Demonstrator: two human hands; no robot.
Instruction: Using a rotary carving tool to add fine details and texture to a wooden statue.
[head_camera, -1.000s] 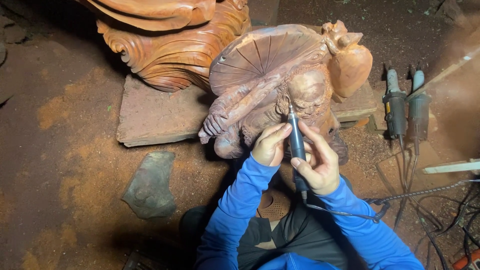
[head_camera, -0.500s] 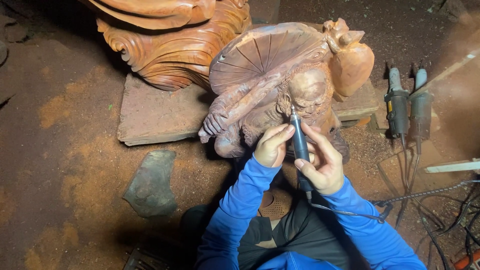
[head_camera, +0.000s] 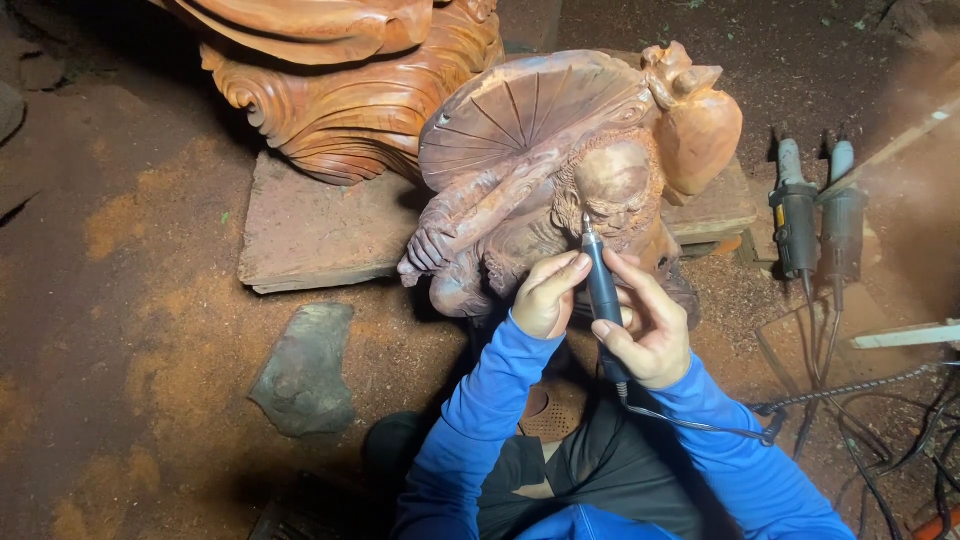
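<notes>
Little has shifted: both hands stay on the carving tool (head_camera: 603, 295). Right hand (head_camera: 650, 335) wraps its barrel like a pen; left hand (head_camera: 548, 295) closes beside it to steady the tip against the wooden figure (head_camera: 560, 170), which stands on the floor.

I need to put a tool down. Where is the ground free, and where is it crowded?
Free: the dusty ground left of the flat stone and slab. Crowded: right of the carving, by two grinders and cables; both hands grip the rotary tool.
</notes>
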